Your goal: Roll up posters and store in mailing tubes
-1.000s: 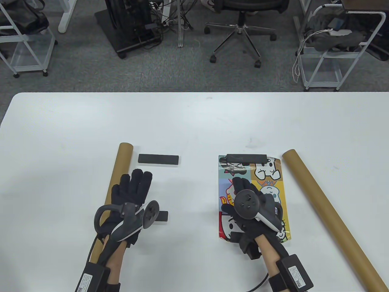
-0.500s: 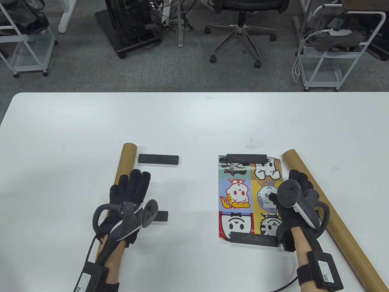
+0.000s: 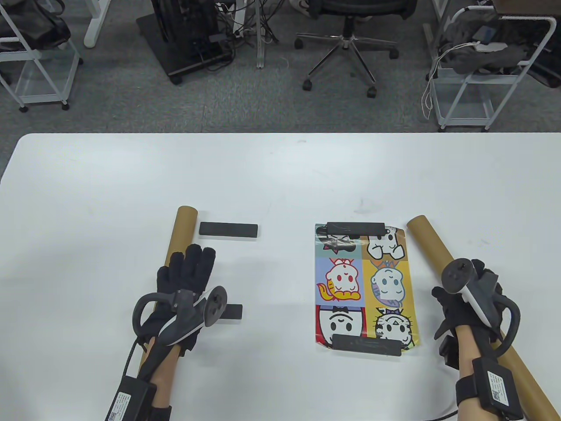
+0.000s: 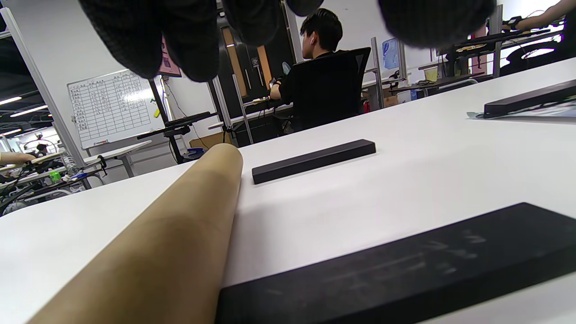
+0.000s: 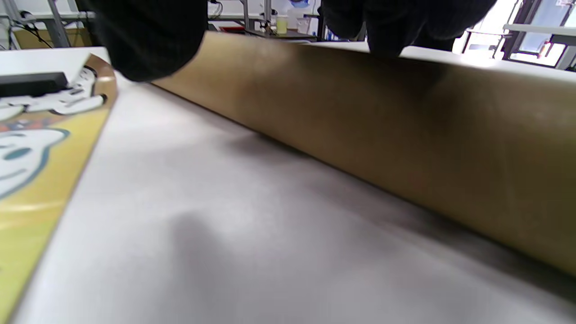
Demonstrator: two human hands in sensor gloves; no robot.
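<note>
A colourful cartoon poster (image 3: 363, 285) lies flat on the white table, pinned by a black bar (image 3: 356, 228) at its far edge and another (image 3: 367, 344) at its near edge. A brown mailing tube (image 3: 427, 241) lies diagonally to its right. My right hand (image 3: 469, 294) arches over this tube; in the right wrist view the fingers (image 5: 391, 31) rest on the tube (image 5: 382, 117) and the thumb hangs beside it. A second tube (image 3: 182, 232) lies at the left. My left hand (image 3: 184, 280) lies flat on it, fingers spread.
Two loose black bars lie by the left tube, one far (image 3: 228, 230) and one near (image 3: 232, 312), partly under my left tracker. The left wrist view shows both bars (image 4: 313, 160) and the tube (image 4: 171, 234). Chairs and carts stand beyond the table's far edge.
My right hand has left the poster and moved right onto the right tube, uncovering the near black bar. The left tube shifted slightly; my left hand has barely moved.
</note>
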